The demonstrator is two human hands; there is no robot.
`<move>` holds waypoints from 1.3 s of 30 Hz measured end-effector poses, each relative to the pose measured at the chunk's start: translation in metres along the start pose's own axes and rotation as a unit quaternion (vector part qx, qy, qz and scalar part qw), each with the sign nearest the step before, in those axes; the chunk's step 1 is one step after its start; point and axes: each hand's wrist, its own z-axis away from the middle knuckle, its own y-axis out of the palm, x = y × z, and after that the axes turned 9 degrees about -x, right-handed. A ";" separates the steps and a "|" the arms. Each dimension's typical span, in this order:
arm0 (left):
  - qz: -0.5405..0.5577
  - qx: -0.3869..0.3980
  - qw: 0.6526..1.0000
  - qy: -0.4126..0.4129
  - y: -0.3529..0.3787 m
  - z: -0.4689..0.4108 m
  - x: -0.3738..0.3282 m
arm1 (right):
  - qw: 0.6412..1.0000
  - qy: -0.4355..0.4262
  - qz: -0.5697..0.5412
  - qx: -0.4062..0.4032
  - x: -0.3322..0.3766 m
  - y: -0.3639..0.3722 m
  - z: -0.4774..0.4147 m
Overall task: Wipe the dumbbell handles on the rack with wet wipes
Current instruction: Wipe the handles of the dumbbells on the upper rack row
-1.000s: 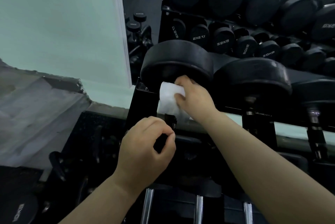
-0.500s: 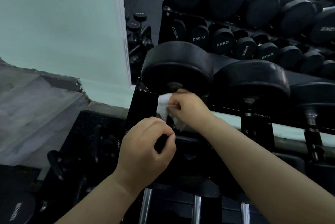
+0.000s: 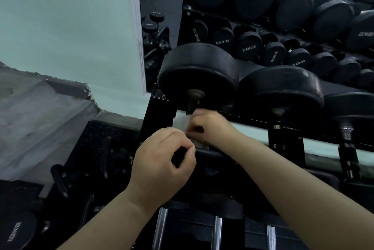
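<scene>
The right hand [image 3: 210, 126] is closed around a white wet wipe [image 3: 180, 123], with the wipe wrapped on the handle [image 3: 192, 106] of the leftmost dumbbell [image 3: 199, 71] at the left end of the rack [image 3: 159, 112]. A short dark stretch of that handle shows between the hand and the dumbbell's large black head; the lower part is hidden by the hand and the wipe. The wipe sticks out to the left of the curled fingers, and its edges are blurred.

The left hand [image 3: 162, 160] sits just below and in front of the right one, loosely curled with thumb and forefinger nearly meeting. It seems to rest on a dark part of the rack's front edge, but whether it grips anything cannot be told, since what lies under the fingers is black against black.

A 2nd dumbbell [image 3: 281, 89] lies just beside the first on the same shelf, its own handle bare. Behind them a mirror [image 3: 263, 16] reflects rows of black dumbbells, with reversed labels such as 17.5KG and 25KG. A pale green wall [image 3: 66, 22] fills the upper left, and a 10KG dumbbell [image 3: 16, 231] sits at the lower left corner near the floor. 3 chrome handles [image 3: 216, 233] of a lower shelf show along the bottom edge.
</scene>
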 end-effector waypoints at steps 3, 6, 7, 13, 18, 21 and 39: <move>-0.001 -0.002 1.000 0.002 0.000 0.000 0.000 | 1.000 0.010 -0.003 0.010 0.002 -0.002 -0.004; -0.002 -0.002 1.000 0.002 0.001 0.001 0.001 | 0.995 0.069 0.011 -0.073 -0.001 -0.002 -0.021; -0.002 -0.002 1.000 0.003 0.001 0.001 0.000 | 0.991 0.090 0.009 -0.104 -0.002 -0.004 -0.023; -0.004 -0.003 1.000 0.002 0.001 0.002 0.001 | 0.999 -0.007 -0.020 -0.033 -0.001 -0.002 0.000; 0.004 -0.005 1.000 0.004 0.001 0.001 0.001 | 0.999 0.039 0.017 -0.032 0.001 -0.004 -0.013; 0.007 -0.010 1.000 0.012 0.001 0.002 0.002 | 0.991 0.107 0.036 -0.075 0.003 -0.006 -0.022; 0.006 0.001 1.000 0.024 0.001 0.000 0.002 | 0.880 0.346 -0.297 -0.134 -0.007 -0.005 -0.013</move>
